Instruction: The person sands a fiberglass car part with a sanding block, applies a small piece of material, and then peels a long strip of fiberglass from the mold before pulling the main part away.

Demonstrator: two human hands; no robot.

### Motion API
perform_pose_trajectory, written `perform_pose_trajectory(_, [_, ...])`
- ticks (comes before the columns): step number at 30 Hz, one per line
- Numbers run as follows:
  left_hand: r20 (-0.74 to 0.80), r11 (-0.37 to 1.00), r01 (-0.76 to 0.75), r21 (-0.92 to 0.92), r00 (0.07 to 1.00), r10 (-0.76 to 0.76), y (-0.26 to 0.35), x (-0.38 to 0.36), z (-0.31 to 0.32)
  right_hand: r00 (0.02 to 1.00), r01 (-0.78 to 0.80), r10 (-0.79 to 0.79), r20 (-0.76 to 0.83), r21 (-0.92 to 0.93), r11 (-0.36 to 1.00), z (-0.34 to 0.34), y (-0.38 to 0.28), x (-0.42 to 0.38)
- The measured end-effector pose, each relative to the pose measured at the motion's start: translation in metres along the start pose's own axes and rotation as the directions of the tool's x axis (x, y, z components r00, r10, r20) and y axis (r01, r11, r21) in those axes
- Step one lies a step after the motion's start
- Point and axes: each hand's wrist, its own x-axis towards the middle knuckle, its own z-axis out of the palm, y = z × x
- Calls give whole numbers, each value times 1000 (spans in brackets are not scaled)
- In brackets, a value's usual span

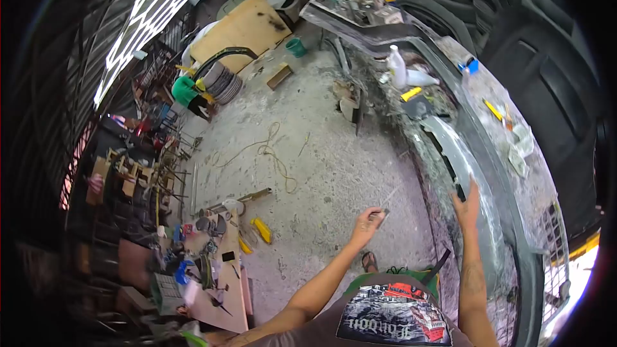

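Note:
My left hand is in front of me over the concrete floor, its fingers closed on a small flat grey piece; its exact kind is too small to tell. To the right, my right hand lies on a long, glossy grey car body panel, thumb at its inner edge and fingers along its surface. The panel rests lengthwise on the workbench, beside a longer dark grey car part. A dark gap shows along the panel's inner edge.
White bottles and a yellow tool are farther up the bench. A yellow-handled tool lies to the right. A yellow cord winds over the floor. A cluttered table stands left; a person in green bends down beyond.

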Motion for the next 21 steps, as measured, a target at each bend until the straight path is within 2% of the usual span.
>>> perform_pose_trajectory(1, [15, 998, 31, -50, 999, -31, 6, 8, -2, 990, -95, 70, 123, 207, 974, 17, -20, -16])
perform_pose_trajectory(3, [161, 983, 47, -179, 987, -18, 7, 20, -7, 848, -382, 149, 509, 391, 837, 26, -83, -42])
perform_pose_trajectory(4, [227, 963, 77, -259, 974, -17, 2, 24, -8, 865, -330, 67, 497, 464, 822, 39, -106, -59])
perform_pose_trajectory(5, [294, 936, 114, -334, 956, -12, -5, 27, -10, 866, -322, 70, 494, 447, 835, 50, -125, -72])
perform_pose_trajectory(7, [345, 888, 155, -433, 938, 5, -4, 25, -21, 799, -589, 183, 573, 682, 433, 68, -158, -97])
perform_pose_trajectory(9, [418, 832, 231, -504, 908, 1, -7, 22, -34, 813, -578, 241, 530, 681, 450, 80, -180, -108])
perform_pose_trajectory(10, [488, 788, 314, -530, 872, -20, -8, 24, -43, 835, -539, 247, 491, 643, 545, 84, -184, -111])
perform_pose_trajectory(11, [566, 733, 411, -543, 824, -42, -10, 25, -49, 852, -506, 262, 453, 585, 634, 85, -186, -115])
perform_pose_trajectory(13, [726, 722, 541, -432, 683, -77, -2, 27, -71, 908, -403, 229, 351, 581, 707, 86, -201, -114])
perform_pose_trajectory(15, [726, 831, 408, -378, 688, -7, 18, 15, -81, 897, -418, 240, 371, 533, 736, 79, -211, -110])
perform_pose_trajectory(17, [713, 796, 421, -436, 701, 20, 13, 15, -79, 860, -470, 288, 421, 438, 766, 72, -219, -107])
perform_pose_trajectory(19, [733, 782, 435, -446, 679, 40, 20, 14, -84, 868, -448, 245, 432, 466, 763, 69, -223, -110])
perform_pose_trajectory(21, [720, 777, 419, -470, 692, 62, 22, 12, -81, 840, -499, 281, 463, 459, 735, 69, -223, -109])
